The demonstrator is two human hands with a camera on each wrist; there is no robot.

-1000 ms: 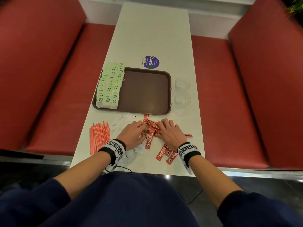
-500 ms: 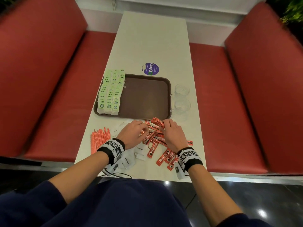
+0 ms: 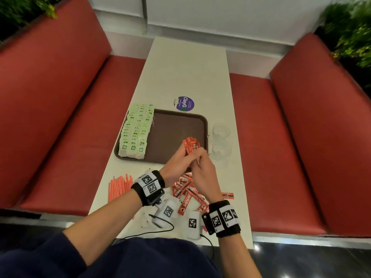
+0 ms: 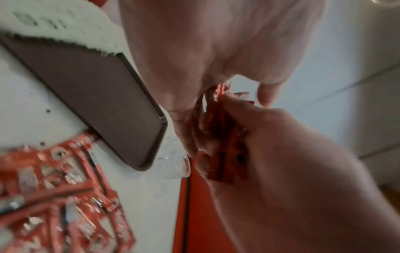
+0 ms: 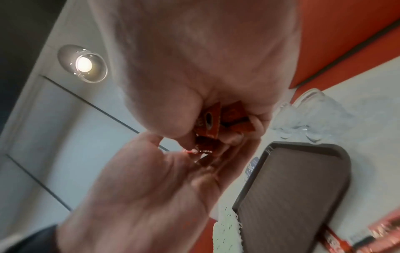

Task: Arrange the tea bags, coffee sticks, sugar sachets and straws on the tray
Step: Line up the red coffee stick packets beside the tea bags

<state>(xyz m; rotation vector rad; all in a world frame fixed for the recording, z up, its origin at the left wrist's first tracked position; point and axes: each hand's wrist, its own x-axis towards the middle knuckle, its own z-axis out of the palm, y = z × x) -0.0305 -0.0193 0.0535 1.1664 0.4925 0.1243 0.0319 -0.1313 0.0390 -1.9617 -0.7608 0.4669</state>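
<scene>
Both hands hold one bundle of red coffee sticks [image 3: 191, 146] raised over the near right part of the brown tray [image 3: 176, 131]. My left hand [image 3: 178, 163] grips the bundle from the left, my right hand [image 3: 200, 163] from the right. The same bundle [image 4: 225, 142] shows between the fingers in the left wrist view, and its stick ends [image 5: 211, 119] in the right wrist view. Green tea bags [image 3: 136, 131] lie in rows along the tray's left side. More coffee sticks [image 3: 186, 191] lie heaped on the table under my wrists. Orange straws [image 3: 119, 186] lie at the near left. White sachets [image 3: 148, 217] are partly hidden by my left wrist.
Two clear glass cups [image 3: 220, 141] stand just right of the tray. A purple round sticker [image 3: 184, 103] sits beyond the tray on the white table [image 3: 188, 73]. Red bench seats flank the table on both sides.
Both hands gathered coffee sticks from the heap on the table, lifted them as a bundle and carried it forward over the tray's near right part.
</scene>
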